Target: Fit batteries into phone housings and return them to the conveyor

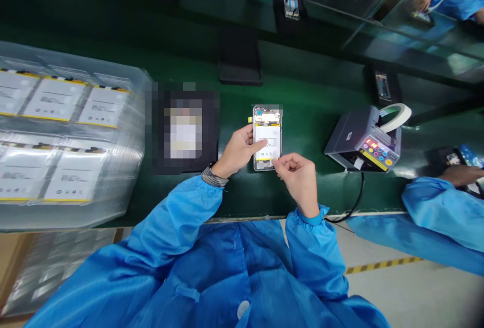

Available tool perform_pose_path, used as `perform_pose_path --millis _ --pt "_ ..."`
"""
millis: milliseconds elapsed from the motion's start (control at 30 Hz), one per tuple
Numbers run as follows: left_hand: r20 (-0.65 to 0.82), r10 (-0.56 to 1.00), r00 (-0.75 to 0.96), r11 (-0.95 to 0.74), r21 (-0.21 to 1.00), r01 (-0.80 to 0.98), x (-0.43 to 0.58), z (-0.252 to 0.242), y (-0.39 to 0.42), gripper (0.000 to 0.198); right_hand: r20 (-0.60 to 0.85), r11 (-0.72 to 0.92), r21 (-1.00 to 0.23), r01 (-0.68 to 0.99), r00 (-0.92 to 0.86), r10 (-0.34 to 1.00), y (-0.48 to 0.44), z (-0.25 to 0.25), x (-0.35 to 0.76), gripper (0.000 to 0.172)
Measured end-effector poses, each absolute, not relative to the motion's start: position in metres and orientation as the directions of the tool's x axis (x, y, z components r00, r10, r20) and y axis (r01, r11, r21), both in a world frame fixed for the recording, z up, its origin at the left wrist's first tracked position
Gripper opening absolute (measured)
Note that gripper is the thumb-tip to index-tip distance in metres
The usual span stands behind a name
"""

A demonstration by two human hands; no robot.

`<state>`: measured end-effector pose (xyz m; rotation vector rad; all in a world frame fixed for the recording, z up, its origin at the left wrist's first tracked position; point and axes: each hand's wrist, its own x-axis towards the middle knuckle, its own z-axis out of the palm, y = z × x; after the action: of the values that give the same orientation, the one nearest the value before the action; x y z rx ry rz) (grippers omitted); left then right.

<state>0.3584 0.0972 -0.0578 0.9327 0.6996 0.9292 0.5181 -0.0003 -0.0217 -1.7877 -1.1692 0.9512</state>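
Blue sleeves [196,262] fill my near view, both hands out over the green tabletop [310,131]. My left hand [236,152] grips the open-backed phone [267,138] by its left edge, thumb pressing the white battery face; its long axis runs straight away from me. My right hand [298,176] pinches closed at the phone's near right corner, nearer me than the left; tape dispenser [365,141] sits well right.

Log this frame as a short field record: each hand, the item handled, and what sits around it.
left hand: grips the opened phone by its left edge, thumb pressing on the white battery
right hand: pinches at the phone's lower right corner
surface: green belt
right of phone: tape dispenser
left: clear trays of batteries
far right: co-worker's sleeve
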Motion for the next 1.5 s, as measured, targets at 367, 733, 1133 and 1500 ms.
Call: perform_pose_path --millis 367,733,1133,1500 --pt "-0.167 0.868 0.468 0.378 0.834 -0.403 0.355 -0.055 0.1 0.061 -0.217 -0.26 -0.951 0.167 0.242 0.946 0.004 -0.018 0.523 0.049" --pt "-0.055 0.883 0.467 0.249 0.897 -0.364 0.35 -0.045 0.099 0.059 -0.213 -0.215 -0.977 -0.005 0.159 0.964 0.011 -0.031 0.503 0.048" --pt "-0.153 0.912 0.381 0.274 0.918 -0.287 0.36 -0.046 0.086 0.049 -0.047 -0.081 -0.986 0.145 0.225 0.973 0.02 -0.041 0.496 0.034" --pt "-0.076 0.98 0.184 0.094 0.991 -0.093 0.362 -0.038 0.082 0.039 0.097 0.038 -0.956 0.292 0.189 0.977 0.05 -0.026 0.502 0.031"
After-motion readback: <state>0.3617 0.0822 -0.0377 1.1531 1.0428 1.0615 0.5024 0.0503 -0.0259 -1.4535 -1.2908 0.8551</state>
